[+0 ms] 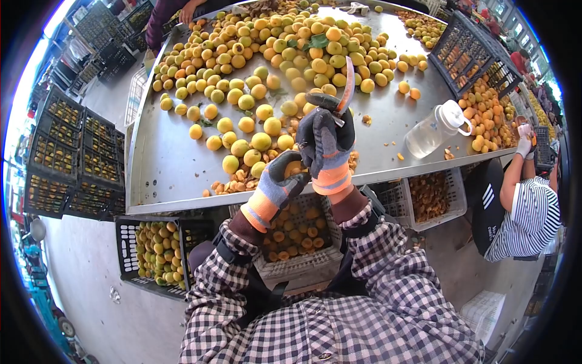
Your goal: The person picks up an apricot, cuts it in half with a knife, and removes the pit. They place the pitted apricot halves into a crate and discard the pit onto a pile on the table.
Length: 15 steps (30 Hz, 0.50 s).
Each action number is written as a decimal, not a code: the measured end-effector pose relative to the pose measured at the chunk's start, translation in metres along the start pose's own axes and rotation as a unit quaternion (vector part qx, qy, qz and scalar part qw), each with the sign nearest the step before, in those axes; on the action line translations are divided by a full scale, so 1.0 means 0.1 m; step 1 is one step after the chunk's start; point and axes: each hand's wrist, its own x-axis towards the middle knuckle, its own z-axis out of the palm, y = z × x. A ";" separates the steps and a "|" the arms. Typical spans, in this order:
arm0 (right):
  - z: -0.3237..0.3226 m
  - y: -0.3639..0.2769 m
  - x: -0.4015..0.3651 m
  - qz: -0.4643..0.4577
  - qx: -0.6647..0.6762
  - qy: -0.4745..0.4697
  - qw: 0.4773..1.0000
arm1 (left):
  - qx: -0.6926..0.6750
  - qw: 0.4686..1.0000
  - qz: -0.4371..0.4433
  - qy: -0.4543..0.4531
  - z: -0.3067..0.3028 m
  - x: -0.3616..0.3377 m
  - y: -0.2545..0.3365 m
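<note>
My right hand (327, 145), in a grey and orange work glove, is closed round a small curved knife (348, 88), its blade pointing up and away from me. Just left of it, my left hand (276, 189), gloved alike, is curled round an apricot (293, 169), mostly hidden by the fingers. Both hands are above the near edge of the metal table (163, 182). Whole apricots (261, 141) lie in front of them, heaped deeper towards the back. Cut pieces (239, 181) lie along the near edge. Below my hands stands a crate of apricot halves (297, 233).
A water bottle (427, 133) stands right on the table, near a tipped black crate (464, 51). A white basket (458, 197) of scraps is below. Left are a black crate (127, 242) and stacked crates (66, 151). A co-worker in stripes (527, 218) sits right; a purple sleeve (160, 21) shows behind.
</note>
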 end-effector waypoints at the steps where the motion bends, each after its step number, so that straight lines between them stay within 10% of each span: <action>1: 0.01 -0.02 0.00 0.023 0.003 0.017 1.000 | 0.009 1.000 -0.016 -0.005 0.00 0.00 0.00; 15: -0.02 0.06 0.08 0.055 0.042 0.067 0.995 | 0.023 0.999 -0.018 -0.021 -0.03 0.03 0.12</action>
